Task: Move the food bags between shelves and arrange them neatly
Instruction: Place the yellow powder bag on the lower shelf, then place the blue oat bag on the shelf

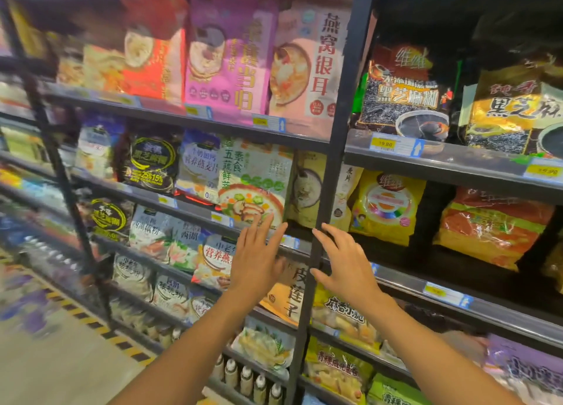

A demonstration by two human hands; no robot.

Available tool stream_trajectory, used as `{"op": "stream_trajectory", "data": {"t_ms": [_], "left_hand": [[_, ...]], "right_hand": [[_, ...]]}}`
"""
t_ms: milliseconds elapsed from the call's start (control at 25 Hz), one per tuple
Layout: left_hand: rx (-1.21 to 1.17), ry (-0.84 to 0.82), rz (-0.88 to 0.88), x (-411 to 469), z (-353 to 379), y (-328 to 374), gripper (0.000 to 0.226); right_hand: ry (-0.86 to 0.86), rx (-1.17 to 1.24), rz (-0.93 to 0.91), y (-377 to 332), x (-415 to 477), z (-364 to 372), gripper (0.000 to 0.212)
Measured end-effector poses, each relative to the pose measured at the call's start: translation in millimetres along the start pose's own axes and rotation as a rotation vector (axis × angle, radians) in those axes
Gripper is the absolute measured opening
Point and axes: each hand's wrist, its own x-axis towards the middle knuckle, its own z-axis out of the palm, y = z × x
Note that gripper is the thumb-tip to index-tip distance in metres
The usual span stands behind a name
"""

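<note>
Both of my hands are raised in front of a store shelf of food bags. My left hand (259,252) is open with fingers spread, its fingertips just below a pale green vegetable-porridge bag (256,179) on the second shelf. My right hand (341,264) is open too, held over the black upright post (323,221), and holds nothing. Behind that post stands a beige oat bag (307,188). A yellow bag (385,206) stands to the right of the post. Pink and purple bags (231,54) fill the top shelf.
Black sesame bags (408,93) stand on the upper right shelf and an orange bag (490,230) below them. Price tags (396,145) line the shelf edges. Small bottles (253,380) stand low down. The aisle floor with a yellow-black stripe (91,322) lies to the left.
</note>
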Motion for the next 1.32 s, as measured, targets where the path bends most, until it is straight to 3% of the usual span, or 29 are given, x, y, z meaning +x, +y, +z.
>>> {"op": "stream_trajectory", "data": {"t_ms": [640,1320], "left_hand": [[0.349,-0.006,-0.538,-87,-98,-261,0.087],[0.409,-0.023,-0.746,-20,-76,-498,0.084]], "right_hand": [[-0.034,0.284,-0.400,-232,179,108,0.084],[-0.063,0.381,-0.442,-375,409,247,0.085]]}}
